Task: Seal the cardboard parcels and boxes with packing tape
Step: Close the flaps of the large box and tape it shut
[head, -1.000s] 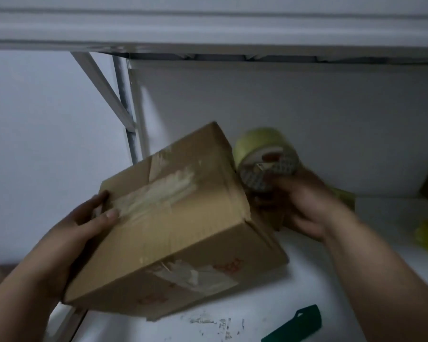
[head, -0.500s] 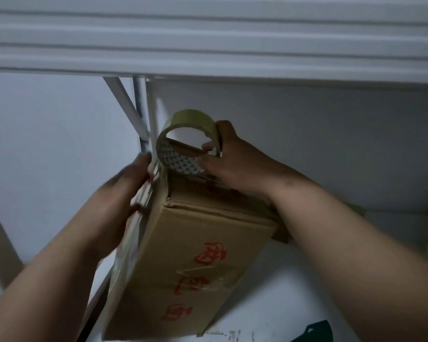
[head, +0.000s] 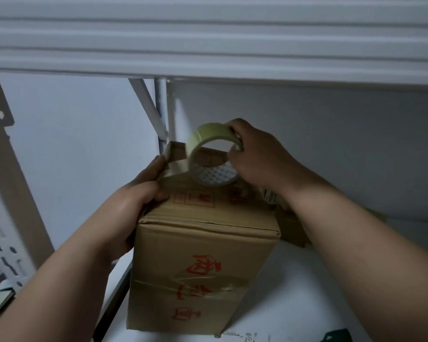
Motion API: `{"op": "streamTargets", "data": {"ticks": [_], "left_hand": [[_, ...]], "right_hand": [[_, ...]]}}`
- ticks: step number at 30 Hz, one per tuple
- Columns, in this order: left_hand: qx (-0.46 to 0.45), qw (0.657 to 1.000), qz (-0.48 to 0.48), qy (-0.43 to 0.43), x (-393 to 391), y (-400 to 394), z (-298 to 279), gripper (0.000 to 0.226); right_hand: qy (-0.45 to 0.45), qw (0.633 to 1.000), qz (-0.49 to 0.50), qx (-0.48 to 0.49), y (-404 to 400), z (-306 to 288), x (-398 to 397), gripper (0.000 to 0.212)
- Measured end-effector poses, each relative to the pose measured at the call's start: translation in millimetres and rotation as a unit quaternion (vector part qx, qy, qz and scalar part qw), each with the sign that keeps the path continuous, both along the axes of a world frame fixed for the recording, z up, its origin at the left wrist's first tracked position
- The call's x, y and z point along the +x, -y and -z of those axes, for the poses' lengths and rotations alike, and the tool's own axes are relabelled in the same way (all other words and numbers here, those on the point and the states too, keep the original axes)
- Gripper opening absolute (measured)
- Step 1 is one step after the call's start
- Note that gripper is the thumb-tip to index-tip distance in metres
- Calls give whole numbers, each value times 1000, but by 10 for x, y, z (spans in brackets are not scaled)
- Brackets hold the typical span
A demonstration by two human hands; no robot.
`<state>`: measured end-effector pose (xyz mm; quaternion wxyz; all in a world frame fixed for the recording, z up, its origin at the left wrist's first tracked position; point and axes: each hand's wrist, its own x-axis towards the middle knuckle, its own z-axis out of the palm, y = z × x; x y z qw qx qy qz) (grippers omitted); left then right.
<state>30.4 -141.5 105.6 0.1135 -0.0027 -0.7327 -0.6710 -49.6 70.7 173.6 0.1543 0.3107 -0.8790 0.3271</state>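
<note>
A brown cardboard box (head: 203,272) with red printed characters stands on end on the white shelf (head: 294,292). Old clear tape crosses its near face. My right hand (head: 255,156) grips a roll of yellowish packing tape (head: 211,154) above the box's top. A strip of tape (head: 176,167) runs from the roll to the box's top left edge. My left hand (head: 134,206) grips the box's upper left corner, with its fingers pressing the strip's end down.
A white shelf board (head: 208,40) hangs low overhead. A slanted white brace and post (head: 158,112) stand behind the box. A perforated metal upright (head: 3,218) is at the left. More cardboard (head: 292,228) lies behind the box, and a dark green object (head: 336,335) sits at the bottom right.
The box went from lying tilted in my hands to standing on end. My right hand brought the roll onto its top and drew it rightward, stretching out a strip.
</note>
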Motion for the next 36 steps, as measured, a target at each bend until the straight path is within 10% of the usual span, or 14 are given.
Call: {"op": "streamTargets", "data": {"ticks": [3,9,36], "left_hand": [[56,997,-8,45,74,44,73,30],[65,997,-20,43,24,103,56,59],[182,979,47,80,-174,153,15,50]], "right_hand": [[-45,998,30,38,-153,4,-14,39],[-182,962,122,162,-461,-51,-23,62],[-9,993,6,115,-1014,517,-217,72]]}}
